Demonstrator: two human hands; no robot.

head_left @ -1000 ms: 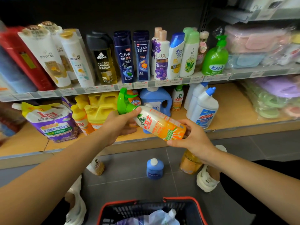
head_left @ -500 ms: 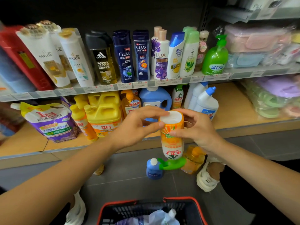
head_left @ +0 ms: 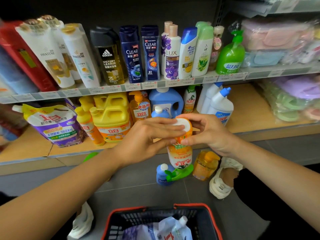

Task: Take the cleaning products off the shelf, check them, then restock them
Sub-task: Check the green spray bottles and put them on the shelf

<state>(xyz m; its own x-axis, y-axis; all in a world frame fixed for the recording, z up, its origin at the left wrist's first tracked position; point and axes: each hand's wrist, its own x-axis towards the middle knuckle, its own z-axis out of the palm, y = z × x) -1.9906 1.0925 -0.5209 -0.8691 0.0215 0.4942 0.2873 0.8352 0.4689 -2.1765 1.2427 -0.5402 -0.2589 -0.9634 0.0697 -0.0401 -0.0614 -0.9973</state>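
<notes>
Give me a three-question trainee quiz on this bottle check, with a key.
1. True or false: the orange spray bottle is held upside down, green trigger lowest.
2. The left hand and right hand hold it at: A) the trigger end; B) the base end; C) nowhere, it stands on the shelf.
3. Fill in: the small blue bottle beside the trigger stands on the ____.
Key: 1 true; 2 B; 3 floor.
</notes>
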